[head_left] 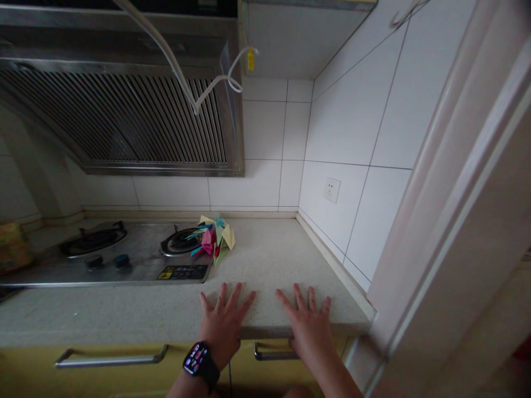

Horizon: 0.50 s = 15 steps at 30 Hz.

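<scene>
My left hand lies flat on the front edge of the speckled countertop, fingers spread, holding nothing; a black smartwatch is on its wrist. My right hand rests flat beside it, also with fingers spread and empty. Further back on the counter, by the stove's right edge, sits a small heap of colourful folded paper pieces in pink, yellow, blue and green. Both hands are well short of that heap.
A steel gas stove with two burners sits at the left under a range hood. Tiled walls meet in the corner, with a socket on the right wall. Yellow drawers with metal handles are below. A pale door frame stands right.
</scene>
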Motion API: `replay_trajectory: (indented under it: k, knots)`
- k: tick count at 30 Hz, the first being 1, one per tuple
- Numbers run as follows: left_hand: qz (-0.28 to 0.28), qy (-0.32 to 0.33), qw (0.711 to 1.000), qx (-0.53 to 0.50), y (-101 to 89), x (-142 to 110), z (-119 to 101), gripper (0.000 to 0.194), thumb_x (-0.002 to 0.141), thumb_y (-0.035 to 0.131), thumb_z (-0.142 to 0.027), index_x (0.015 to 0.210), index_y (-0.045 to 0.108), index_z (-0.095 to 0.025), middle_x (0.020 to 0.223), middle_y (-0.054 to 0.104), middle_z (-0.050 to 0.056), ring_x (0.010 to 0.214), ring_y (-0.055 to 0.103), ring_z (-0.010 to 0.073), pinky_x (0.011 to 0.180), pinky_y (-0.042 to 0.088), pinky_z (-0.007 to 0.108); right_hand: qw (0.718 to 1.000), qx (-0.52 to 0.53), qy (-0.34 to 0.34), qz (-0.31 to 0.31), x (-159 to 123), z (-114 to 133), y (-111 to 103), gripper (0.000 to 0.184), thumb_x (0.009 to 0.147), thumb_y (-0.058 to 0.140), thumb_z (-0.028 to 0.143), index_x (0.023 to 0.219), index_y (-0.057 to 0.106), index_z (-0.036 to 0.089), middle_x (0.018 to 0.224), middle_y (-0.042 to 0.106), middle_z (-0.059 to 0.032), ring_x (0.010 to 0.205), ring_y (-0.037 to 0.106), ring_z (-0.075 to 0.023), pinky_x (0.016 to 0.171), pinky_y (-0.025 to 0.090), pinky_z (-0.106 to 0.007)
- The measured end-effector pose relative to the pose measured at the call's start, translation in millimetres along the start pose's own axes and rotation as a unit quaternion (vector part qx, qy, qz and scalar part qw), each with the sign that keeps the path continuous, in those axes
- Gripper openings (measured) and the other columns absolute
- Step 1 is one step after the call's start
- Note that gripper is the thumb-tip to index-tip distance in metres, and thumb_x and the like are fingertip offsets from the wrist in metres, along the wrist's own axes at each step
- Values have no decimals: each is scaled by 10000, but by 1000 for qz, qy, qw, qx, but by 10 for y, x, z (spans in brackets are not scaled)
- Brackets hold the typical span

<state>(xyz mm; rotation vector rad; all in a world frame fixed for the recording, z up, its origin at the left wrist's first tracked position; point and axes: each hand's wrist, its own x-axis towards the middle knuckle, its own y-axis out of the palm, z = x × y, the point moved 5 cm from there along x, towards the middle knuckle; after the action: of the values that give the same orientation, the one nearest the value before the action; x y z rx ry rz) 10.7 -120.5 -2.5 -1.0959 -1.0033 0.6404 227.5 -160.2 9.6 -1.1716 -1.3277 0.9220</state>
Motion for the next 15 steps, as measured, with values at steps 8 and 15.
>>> replay_trajectory:
  k: [8, 15]
  knots:
    - [-5, 5, 1000, -5, -8, 5, -9, 1204, 501, 635, -246, 1489, 4, -520, 1592, 105, -57, 1433, 129, 407, 961, -89, 808, 1000, 1, 3, -9, -53, 29, -186, 1279, 518, 726, 102, 1458, -1, 576, 1566, -156, 60, 1434, -46, -446, 999, -81, -753]
    - [-25, 10, 999, 19, -115, 2, -31, 1202, 514, 675, -298, 1494, 11, -510, 1604, 27, -39, 1435, -70, 450, 953, 3, 823, 1000, 7, 0, 26, -30, 31, -103, 1252, 538, 642, 57, 1447, -35, 589, 1556, -123, 126, 1419, 25, -469, 933, -116, -800]
